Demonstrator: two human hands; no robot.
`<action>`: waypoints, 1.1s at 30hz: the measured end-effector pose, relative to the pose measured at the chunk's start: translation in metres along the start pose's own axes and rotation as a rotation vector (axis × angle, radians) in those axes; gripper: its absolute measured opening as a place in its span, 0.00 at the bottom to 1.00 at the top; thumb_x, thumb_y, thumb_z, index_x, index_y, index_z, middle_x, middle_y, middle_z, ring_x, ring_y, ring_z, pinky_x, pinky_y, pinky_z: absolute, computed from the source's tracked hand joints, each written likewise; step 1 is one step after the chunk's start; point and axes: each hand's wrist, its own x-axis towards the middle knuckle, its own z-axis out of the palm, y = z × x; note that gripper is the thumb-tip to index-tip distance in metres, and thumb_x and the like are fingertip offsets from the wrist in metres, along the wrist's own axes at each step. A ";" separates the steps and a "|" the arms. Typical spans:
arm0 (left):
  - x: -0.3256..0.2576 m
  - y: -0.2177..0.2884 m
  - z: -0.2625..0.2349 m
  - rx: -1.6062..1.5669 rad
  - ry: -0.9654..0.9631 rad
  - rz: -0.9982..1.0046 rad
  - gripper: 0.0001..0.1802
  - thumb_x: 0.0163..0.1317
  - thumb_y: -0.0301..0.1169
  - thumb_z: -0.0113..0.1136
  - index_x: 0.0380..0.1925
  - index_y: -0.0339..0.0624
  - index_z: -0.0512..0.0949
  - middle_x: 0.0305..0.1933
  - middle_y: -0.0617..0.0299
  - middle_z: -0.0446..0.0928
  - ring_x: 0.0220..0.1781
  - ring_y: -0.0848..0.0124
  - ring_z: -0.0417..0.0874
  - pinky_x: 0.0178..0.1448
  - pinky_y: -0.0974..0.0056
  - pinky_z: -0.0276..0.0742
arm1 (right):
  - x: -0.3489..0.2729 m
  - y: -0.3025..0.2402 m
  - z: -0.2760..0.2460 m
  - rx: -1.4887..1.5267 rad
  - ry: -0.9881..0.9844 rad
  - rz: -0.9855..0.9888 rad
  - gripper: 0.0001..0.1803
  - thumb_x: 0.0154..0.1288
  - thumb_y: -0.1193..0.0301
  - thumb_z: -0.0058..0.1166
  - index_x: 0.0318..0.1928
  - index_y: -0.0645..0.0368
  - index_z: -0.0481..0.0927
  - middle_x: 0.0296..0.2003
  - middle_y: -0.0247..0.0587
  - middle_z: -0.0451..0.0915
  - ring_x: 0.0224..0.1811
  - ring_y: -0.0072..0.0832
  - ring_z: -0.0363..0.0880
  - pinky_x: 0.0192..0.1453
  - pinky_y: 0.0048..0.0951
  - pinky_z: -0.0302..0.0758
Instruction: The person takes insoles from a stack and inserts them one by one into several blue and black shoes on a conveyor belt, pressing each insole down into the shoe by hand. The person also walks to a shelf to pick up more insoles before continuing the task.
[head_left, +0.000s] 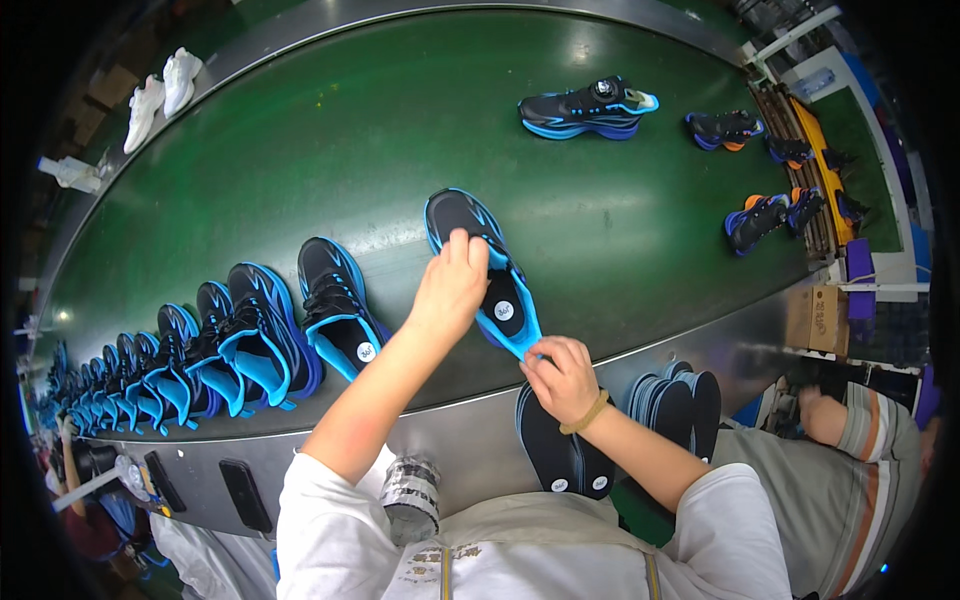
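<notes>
A black sneaker with bright blue trim (pixel 463 213) lies on the green belt in front of me, toe pointing away. My left hand (pixel 455 285) is closed on its tongue, with the fingers at the throat of the shoe. At the heel, my right hand (pixel 562 378) pinches the blue collar. Inside the shoe an insole with a round white sticker (pixel 505 310) shows through the opening. Just left of my left forearm stands a matching sneaker (pixel 335 290), also with a stickered insole. Black insoles (pixel 545 435) are stacked below my right hand.
A long row of similar sneakers (pixel 255 330) runs left along the belt (pixel 620 240). Farther off lie a dial-fastened sneaker (pixel 585 112) and several orange-and-blue shoes (pixel 755 220). More insoles (pixel 675 405), a phone (pixel 244 495) and a jar (pixel 410 495) line the metal edge. A person (pixel 800 490) sits right.
</notes>
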 end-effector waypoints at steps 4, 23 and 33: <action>-0.022 0.015 -0.007 -0.065 -0.003 0.093 0.15 0.45 0.26 0.59 0.29 0.36 0.63 0.35 0.47 0.65 0.31 0.53 0.73 0.32 0.55 0.70 | -0.028 0.000 0.002 0.006 0.022 0.025 0.07 0.47 0.77 0.56 0.30 0.58 0.76 0.35 0.35 0.74 0.41 0.34 0.72 0.44 0.34 0.66; 0.019 -0.022 0.004 0.650 -0.368 0.274 0.12 0.54 0.29 0.45 0.36 0.34 0.72 0.63 0.39 0.53 0.67 0.51 0.52 0.60 0.40 0.55 | 0.049 -0.074 -0.203 0.512 0.345 -0.432 0.16 0.47 0.79 0.56 0.40 0.65 0.74 0.37 0.46 0.76 0.34 0.37 0.75 0.41 0.34 0.71; 0.025 0.052 -0.083 -0.798 0.135 -0.324 0.04 0.47 0.17 0.48 0.17 0.35 0.67 0.31 0.59 0.75 0.30 0.75 0.74 0.32 0.71 0.69 | 0.038 -0.089 -0.260 0.505 0.596 -0.608 0.13 0.52 0.73 0.48 0.40 0.59 0.73 0.34 0.39 0.73 0.30 0.35 0.71 0.35 0.31 0.70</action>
